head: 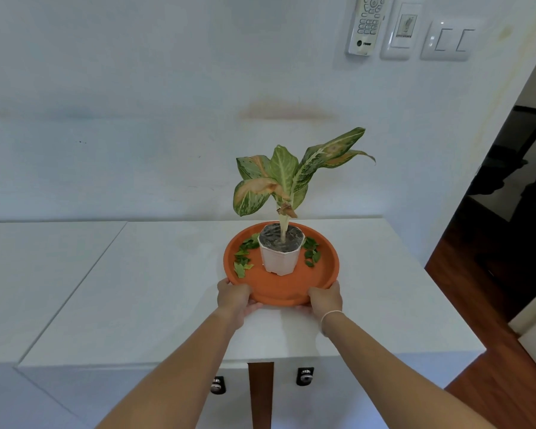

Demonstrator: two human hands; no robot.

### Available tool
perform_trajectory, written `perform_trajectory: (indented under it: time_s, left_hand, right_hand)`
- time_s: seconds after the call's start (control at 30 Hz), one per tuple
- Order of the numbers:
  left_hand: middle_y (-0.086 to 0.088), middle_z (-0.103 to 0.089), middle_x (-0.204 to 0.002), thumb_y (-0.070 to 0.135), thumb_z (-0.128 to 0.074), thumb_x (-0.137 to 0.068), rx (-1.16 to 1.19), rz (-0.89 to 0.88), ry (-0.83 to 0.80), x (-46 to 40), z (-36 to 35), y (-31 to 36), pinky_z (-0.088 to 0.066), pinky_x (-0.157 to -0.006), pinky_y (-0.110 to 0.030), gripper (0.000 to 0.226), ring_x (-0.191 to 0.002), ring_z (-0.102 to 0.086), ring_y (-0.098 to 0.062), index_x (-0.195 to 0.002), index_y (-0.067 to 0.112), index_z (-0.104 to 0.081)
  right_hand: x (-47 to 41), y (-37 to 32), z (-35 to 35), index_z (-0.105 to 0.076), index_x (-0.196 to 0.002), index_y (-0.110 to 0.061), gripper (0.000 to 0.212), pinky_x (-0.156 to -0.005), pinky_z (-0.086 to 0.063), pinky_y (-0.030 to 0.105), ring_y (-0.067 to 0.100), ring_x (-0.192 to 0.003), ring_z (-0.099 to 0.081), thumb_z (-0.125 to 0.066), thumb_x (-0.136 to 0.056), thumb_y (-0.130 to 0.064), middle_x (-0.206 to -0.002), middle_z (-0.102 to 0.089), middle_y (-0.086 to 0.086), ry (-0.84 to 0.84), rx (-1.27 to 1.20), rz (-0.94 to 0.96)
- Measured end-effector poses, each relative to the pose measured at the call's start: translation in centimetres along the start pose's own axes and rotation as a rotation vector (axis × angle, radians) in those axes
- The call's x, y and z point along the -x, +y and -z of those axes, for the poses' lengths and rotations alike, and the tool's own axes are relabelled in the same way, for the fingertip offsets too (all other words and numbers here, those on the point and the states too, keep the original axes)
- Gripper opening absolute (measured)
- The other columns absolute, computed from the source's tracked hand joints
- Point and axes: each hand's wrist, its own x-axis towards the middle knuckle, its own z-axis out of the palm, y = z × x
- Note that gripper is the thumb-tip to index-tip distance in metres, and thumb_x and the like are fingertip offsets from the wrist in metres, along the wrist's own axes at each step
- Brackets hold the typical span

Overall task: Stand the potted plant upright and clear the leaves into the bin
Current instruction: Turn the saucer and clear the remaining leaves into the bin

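Note:
A potted plant [280,253] in a white pot stands upright in the middle of a round orange tray [279,287] on the white tabletop. Its variegated green and pink foliage [279,178] rises above the pot. Loose green leaves lie in the tray, one bunch left of the pot [243,255] and another bunch to its right [311,252]. My left hand [234,297] grips the tray's near left rim. Gripping the near right rim is my right hand [325,297], with a thin band on the wrist. No bin is in view.
The white table [136,289] stands against a pale wall, with its right edge close beside the tray. A remote holder and switches [406,26] hang on the wall at the upper right. A dark doorway and wooden floor [508,274] lie to the right.

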Motion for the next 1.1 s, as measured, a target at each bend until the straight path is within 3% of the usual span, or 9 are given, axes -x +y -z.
perform_trajectory:
  time_s: [0.13,0.27,0.37,0.5,0.6,0.73,0.83,0.93,1.1]
  left_hand:
    - [-0.015,-0.062,-0.115,-0.002,-0.052,-0.088,-0.053,-0.01,-0.024,-0.4,0.7,0.3,-0.056,-0.074,-0.039,0.05,-0.089,-0.064,-0.027,-0.135,0.009,-0.041]
    - [-0.014,-0.068,-0.102,0.003,-0.055,-0.089,-0.073,-0.029,-0.034,-0.7,1.5,0.9,-0.057,-0.074,-0.04,0.038,-0.088,-0.067,-0.028,-0.126,0.006,-0.049]
    - [-0.012,-0.069,-0.09,0.002,-0.053,-0.09,-0.087,-0.025,-0.063,-0.6,1.9,1.2,-0.056,-0.065,-0.037,0.03,-0.077,-0.068,-0.024,-0.12,0.01,-0.051]
    - [-0.013,-0.067,-0.091,-0.001,-0.049,-0.092,-0.078,0.002,-0.093,-0.6,1.9,1.0,-0.055,-0.072,-0.04,0.026,-0.075,-0.065,-0.022,-0.118,0.004,-0.053]
    - [-0.013,-0.065,-0.086,-0.006,-0.045,-0.092,-0.043,0.015,-0.083,-0.4,1.3,0.9,-0.053,-0.075,-0.042,0.025,-0.072,-0.064,-0.022,-0.114,0.002,-0.053]
    - [-0.014,-0.064,-0.088,-0.011,-0.042,-0.09,0.017,0.029,-0.077,0.1,0.1,0.4,-0.053,-0.075,-0.043,0.028,-0.076,-0.063,-0.025,-0.112,-0.002,-0.055]
    - [-0.018,-0.063,-0.104,-0.015,-0.041,-0.087,0.079,0.037,-0.087,0.4,-1.3,-0.3,-0.053,-0.075,-0.044,0.038,-0.085,-0.062,-0.029,-0.12,-0.002,-0.053]
    - [-0.02,-0.061,-0.113,-0.016,-0.037,-0.087,0.126,0.074,-0.1,0.9,-2.5,-0.8,-0.052,-0.074,-0.041,0.043,-0.092,-0.061,-0.032,-0.126,-0.001,-0.049]
    - [-0.016,-0.061,-0.097,-0.011,-0.041,-0.088,0.086,0.087,-0.11,1.0,-2.3,-0.9,-0.051,-0.079,-0.04,0.037,-0.077,-0.061,-0.027,-0.122,-0.001,-0.05]
  right_hand:
    - [-1.3,-1.0,1.2,-0.041,-0.124,-0.019,0.045,-0.071,-0.059,0.05,0.035,-0.085,-0.062,-0.044,-0.082,-0.001,-0.108,-0.056,0.01,-0.047,0.027,-0.03]
    - [-2.2,-2.3,3.0,-0.045,-0.117,-0.015,0.037,-0.043,-0.053,0.033,0.033,-0.074,-0.058,-0.041,-0.084,0.002,-0.109,-0.055,0.015,-0.114,0.084,-0.062]
    - [-3.1,-2.7,4.0,-0.048,-0.111,-0.015,0.034,-0.041,-0.051,0.031,0.029,-0.066,-0.054,-0.039,-0.085,0.004,-0.093,-0.056,0.012,-0.121,0.093,-0.07]
    - [-3.7,-2.3,4.2,-0.054,-0.097,-0.012,0.022,-0.052,-0.053,0.036,0.027,-0.064,-0.052,-0.043,-0.084,0.003,-0.078,-0.056,0.01,-0.07,0.033,-0.065]
    - [-3.5,-1.5,4.0,-0.056,-0.093,-0.007,0.014,-0.065,-0.057,0.04,0.03,-0.074,-0.056,-0.049,-0.083,-0.001,-0.085,-0.057,0.013,-0.042,-0.067,-0.075]
    - [-2.7,-0.8,3.0,-0.057,-0.105,-0.009,0.029,-0.082,-0.057,0.05,0.039,-0.094,-0.064,-0.05,-0.079,0.001,-0.102,-0.065,0.016,-0.068,-0.144,-0.037]
    - [-1.7,-0.4,1.8,-0.043,-0.133,-0.015,0.059,-0.089,-0.054,0.053,0.04,-0.101,-0.064,-0.054,-0.077,0.0,-0.112,-0.064,0.015,-0.079,-0.163,-0.044]
    - [-1.0,0.1,0.7,-0.04,-0.13,-0.023,0.059,-0.086,-0.056,0.051,0.038,-0.093,-0.067,-0.054,-0.077,0.001,-0.111,-0.064,0.017,-0.065,-0.193,-0.054]
    - [-0.9,-0.1,0.5,-0.044,-0.11,-0.023,0.041,-0.066,-0.059,0.04,0.029,-0.066,-0.062,-0.048,-0.08,0.005,-0.099,-0.064,0.015,-0.037,-0.245,-0.049]
